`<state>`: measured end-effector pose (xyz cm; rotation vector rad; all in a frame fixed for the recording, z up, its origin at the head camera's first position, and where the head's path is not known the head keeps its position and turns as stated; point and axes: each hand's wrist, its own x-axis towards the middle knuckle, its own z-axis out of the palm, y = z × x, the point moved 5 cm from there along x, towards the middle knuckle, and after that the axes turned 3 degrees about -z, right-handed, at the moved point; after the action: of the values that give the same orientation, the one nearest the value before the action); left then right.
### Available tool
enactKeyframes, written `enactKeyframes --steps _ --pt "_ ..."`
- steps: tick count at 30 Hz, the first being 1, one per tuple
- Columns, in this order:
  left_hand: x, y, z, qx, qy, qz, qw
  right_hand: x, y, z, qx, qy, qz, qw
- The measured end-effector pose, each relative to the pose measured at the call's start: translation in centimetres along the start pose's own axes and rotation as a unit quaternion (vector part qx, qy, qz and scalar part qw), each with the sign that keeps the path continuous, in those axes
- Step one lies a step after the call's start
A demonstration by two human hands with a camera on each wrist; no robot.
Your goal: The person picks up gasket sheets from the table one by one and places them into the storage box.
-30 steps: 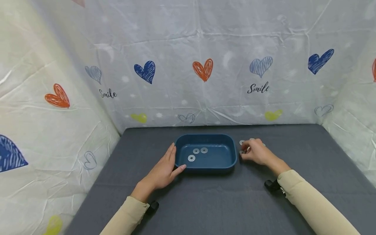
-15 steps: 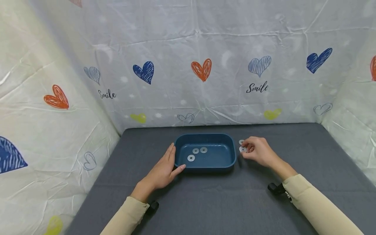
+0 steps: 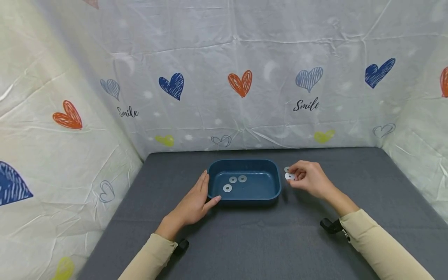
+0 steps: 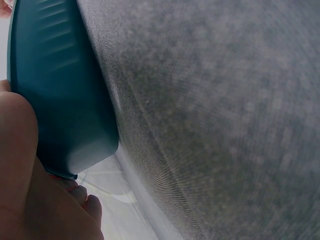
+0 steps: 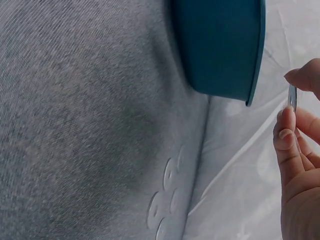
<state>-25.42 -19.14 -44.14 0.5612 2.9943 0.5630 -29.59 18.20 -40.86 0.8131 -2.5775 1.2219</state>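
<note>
A blue rectangular tray point(image 3: 245, 196) sits near the back of the table. Three flat metal washers point(image 3: 227, 188) lie inside its left half. My left hand point(image 3: 190, 204) rests against the tray's left end, fingers straight along the wall and thumb at the near rim. Just right of the tray, my right hand point(image 3: 311, 179) pinches a washer point(image 3: 289, 176) between thumb and fingertips. The right wrist view shows this washer point(image 5: 292, 97) edge-on, held up off the table at about the height of the tray's rim.
Several more washers point(image 5: 169, 174) lie flat on the grey cloth in the right wrist view. In the head view one washer point(image 3: 287, 169) shows beyond my right fingertips; the hand hides the others. A white curtain point(image 3: 273, 46) printed with hearts hangs behind the table.
My right hand has lifted a washer from the cloth and drawn back slightly to the right with it. My left hand and the tray have stayed in place.
</note>
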Motion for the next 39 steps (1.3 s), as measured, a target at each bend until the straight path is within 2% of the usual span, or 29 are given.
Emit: enactKeyframes --steps 12,22,30,39 --pt "0.0 -0.2 0.1 0.004 0.0 -0.003 1.0 1.1 -1.9 0.8 -0.005 0.002 -0.039 0.999" --pt "0.1 -0.2 0.2 0.004 0.0 0.0 1.0 2.1 -2.7 1.9 0.007 -0.002 -0.051 0.999" --pt "0.0 -0.3 0.1 0.005 0.006 0.0 1.0 3.0 -3.5 3.2 -0.002 -0.021 -0.057 0.998" --pt "0.0 -0.4 0.2 0.003 -0.002 -0.003 1.0 3.9 -4.4 5.1 -0.002 -0.043 -0.071 0.997"
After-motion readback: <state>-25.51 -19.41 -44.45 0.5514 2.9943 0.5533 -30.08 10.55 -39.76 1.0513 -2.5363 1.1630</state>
